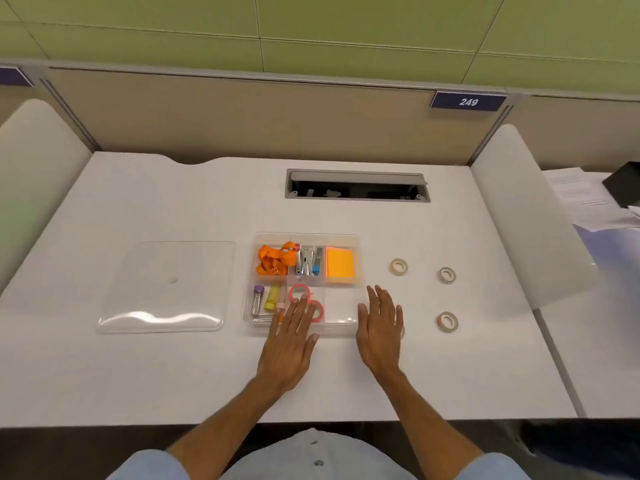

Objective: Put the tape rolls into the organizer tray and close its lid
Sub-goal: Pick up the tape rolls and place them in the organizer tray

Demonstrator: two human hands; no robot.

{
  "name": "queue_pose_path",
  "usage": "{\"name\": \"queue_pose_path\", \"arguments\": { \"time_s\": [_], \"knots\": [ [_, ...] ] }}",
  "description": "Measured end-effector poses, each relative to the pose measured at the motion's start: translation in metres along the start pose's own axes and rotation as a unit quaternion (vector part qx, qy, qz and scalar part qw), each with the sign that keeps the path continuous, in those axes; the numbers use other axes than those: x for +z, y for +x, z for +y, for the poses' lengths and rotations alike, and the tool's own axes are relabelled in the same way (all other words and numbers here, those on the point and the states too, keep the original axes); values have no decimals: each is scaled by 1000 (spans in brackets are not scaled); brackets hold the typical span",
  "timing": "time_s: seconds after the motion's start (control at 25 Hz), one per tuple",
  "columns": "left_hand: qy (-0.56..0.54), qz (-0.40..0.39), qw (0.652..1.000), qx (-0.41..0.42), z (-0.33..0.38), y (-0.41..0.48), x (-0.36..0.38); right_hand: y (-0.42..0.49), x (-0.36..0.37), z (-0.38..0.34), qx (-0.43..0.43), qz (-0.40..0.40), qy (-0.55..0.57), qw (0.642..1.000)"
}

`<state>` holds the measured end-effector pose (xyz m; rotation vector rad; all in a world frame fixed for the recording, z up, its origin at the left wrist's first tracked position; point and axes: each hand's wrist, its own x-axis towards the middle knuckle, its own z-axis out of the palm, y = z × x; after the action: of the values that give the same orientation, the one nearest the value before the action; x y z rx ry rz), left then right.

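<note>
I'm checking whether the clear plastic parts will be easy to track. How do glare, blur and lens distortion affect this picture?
Head view: lighting is even and soft, with faint shadows. A white glare band runs along the near edge of the clear lid, and the tray walls are faint against the white desk. The wide lens bows the desk edges and partition. The picture is slightly soft overall, and the three tape rolls on the right stay distinct.
</note>
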<state>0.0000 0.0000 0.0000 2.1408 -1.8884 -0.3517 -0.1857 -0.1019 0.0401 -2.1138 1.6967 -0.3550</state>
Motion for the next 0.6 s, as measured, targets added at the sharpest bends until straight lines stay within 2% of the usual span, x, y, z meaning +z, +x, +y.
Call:
{"name": "queue_pose_path", "arguments": {
  "time_s": [0.16,0.36,0.48,0.6],
  "knots": [
    [16,-13,1000,-10,-3,-3,4,-7,-9,31,89,4,-9,996],
    [-2,-15,1000,-22,-9,-6,9,-19,-12,55,97,-35,-40,994],
    [-6,-22,1000,-20,-10,-6,9,-21,-11,56,100,-32,-51,993],
    [-7,-21,999,-26,-8,-5,8,-15,-11,54,113,-29,-10,993]
  ]
}}
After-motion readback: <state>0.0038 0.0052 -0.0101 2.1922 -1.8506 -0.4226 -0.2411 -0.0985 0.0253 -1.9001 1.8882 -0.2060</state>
